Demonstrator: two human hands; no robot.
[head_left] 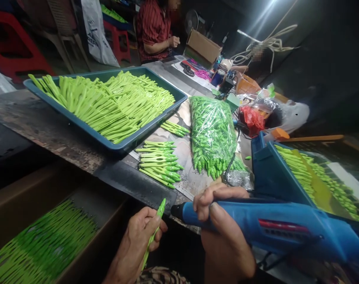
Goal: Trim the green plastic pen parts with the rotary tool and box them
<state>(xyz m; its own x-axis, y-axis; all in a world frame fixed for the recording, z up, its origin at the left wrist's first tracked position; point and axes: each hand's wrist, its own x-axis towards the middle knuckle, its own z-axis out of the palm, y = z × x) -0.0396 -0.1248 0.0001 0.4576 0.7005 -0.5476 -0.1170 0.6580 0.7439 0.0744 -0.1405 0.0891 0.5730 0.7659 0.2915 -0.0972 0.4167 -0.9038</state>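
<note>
My left hand (139, 238) is closed round a single green pen (154, 232), held upright with its tip pointing up. My right hand (219, 227) grips a blue power tool (274, 228) whose black nose points left, toward the pen's tip and a little apart from it. On the table just beyond lies a small pile of green pens (159, 161). A clear bag of green pen parts (212, 136) lies beside that pile.
A teal tray (138, 139) full of green pen barrels sits at the left of the table. A blue bin (271, 173) with more pens is at the right. A brown box (90, 232) of pens is below left. A person in a red shirt (154, 29) sits at the far end.
</note>
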